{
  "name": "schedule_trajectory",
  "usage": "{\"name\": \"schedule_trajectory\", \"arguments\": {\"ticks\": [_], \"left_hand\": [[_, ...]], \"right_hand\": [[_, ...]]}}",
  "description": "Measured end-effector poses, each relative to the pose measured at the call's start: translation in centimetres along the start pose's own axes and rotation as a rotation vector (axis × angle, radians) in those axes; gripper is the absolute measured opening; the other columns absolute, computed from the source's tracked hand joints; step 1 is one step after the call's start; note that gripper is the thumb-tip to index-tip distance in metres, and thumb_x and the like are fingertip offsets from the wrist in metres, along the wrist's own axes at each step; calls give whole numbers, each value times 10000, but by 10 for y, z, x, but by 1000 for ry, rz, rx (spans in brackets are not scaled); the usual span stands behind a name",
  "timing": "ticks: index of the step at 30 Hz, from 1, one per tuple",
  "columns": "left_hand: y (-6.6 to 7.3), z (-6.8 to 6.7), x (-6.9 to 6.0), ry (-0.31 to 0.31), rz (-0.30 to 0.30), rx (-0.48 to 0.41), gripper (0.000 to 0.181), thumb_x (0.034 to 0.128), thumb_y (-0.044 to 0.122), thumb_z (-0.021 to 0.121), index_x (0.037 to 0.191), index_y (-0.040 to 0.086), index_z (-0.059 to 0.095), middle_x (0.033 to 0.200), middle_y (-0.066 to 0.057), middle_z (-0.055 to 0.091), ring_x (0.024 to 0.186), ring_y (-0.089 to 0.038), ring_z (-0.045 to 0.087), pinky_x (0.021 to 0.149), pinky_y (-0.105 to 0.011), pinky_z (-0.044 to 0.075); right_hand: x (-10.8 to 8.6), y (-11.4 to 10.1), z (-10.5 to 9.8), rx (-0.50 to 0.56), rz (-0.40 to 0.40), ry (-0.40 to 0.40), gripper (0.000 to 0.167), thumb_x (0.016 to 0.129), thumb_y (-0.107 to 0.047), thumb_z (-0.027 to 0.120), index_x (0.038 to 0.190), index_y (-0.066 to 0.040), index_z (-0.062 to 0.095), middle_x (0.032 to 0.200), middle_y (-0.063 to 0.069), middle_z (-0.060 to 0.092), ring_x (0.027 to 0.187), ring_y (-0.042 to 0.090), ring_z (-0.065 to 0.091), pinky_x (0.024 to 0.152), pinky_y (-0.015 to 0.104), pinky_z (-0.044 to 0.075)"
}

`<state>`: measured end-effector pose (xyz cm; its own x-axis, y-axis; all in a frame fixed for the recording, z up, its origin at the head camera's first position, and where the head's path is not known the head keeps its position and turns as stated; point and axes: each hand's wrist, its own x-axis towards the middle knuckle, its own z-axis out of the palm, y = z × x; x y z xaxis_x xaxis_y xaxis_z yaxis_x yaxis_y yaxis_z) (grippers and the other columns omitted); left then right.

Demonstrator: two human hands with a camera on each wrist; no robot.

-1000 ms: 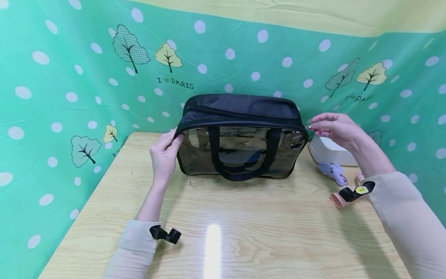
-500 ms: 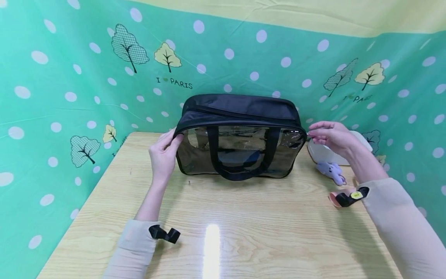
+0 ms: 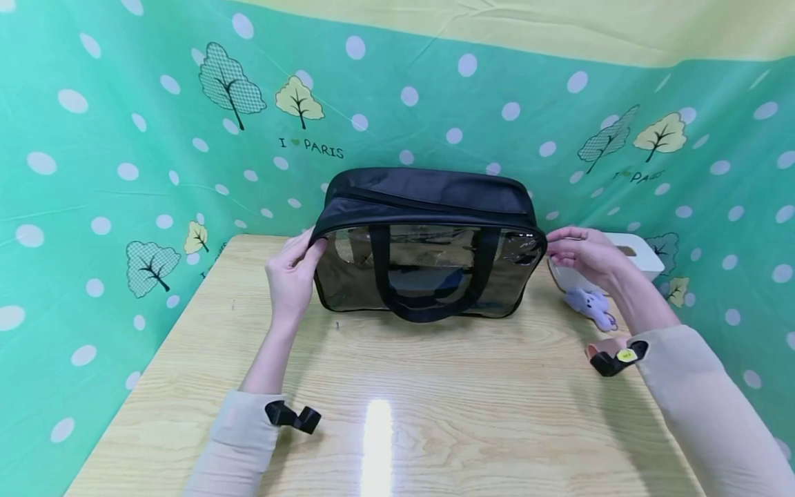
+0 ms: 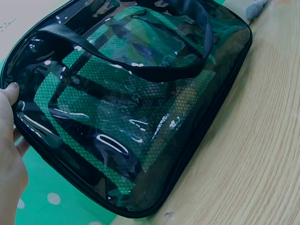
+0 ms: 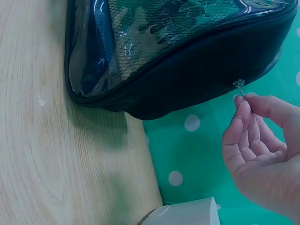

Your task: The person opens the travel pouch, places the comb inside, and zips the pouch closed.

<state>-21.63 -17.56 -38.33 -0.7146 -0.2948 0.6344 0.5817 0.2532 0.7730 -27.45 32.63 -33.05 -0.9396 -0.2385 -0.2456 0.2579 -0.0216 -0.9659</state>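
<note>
A black bag (image 3: 428,186) with a see-through front stands on the wooden table, its dark handle (image 3: 430,315) hanging down in front. Through the clear panel in the left wrist view, mesh and dark shapes show, too unclear to name. My left hand (image 3: 292,276) grips the bag's upper left corner, thumb on the front edge and fingers behind. At the bag's right end is my right hand (image 3: 586,257). In the right wrist view, its thumb and fingertips pinch a small metal zipper pull (image 5: 241,88) on the black side; the other fingers curl loosely.
Behind my right hand is a white box (image 3: 642,261) with an opening on top. A purple plush toy (image 3: 590,306) lies in front of it. Nearer, a pink tube-like thing (image 3: 609,345) is partly hidden by the wrist camera. A green dotted curtain (image 3: 435,103) hangs close behind the bag.
My right hand has moved downward along the bag's right end with the zipper pull, uncovering more of the white box. The left hand and the bag have stayed nearly still.
</note>
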Motion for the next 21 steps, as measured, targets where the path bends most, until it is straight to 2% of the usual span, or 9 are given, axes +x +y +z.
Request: {"name": "schedule_trajectory", "arguments": {"ticks": [10,21], "left_hand": [[2,0,-1,3,-2,-3,257,942,93,744,1195,117,783,1184,-142,769,1127,-43,684,989,-194,529],[0,1,-3,1,-28,-9,255,961,152,734,1211,178,778,1218,-143,759,1166,-69,677,982,-187,533]], "right_hand": [[5,11,6,36,10,-15,259,1012,61,543,923,-115,711,803,14,745,695,114,694,670,214,592],[4,24,8,100,15,-45,254,1020,44,540,904,-115,700,798,24,747,699,118,701,675,216,593]]}}
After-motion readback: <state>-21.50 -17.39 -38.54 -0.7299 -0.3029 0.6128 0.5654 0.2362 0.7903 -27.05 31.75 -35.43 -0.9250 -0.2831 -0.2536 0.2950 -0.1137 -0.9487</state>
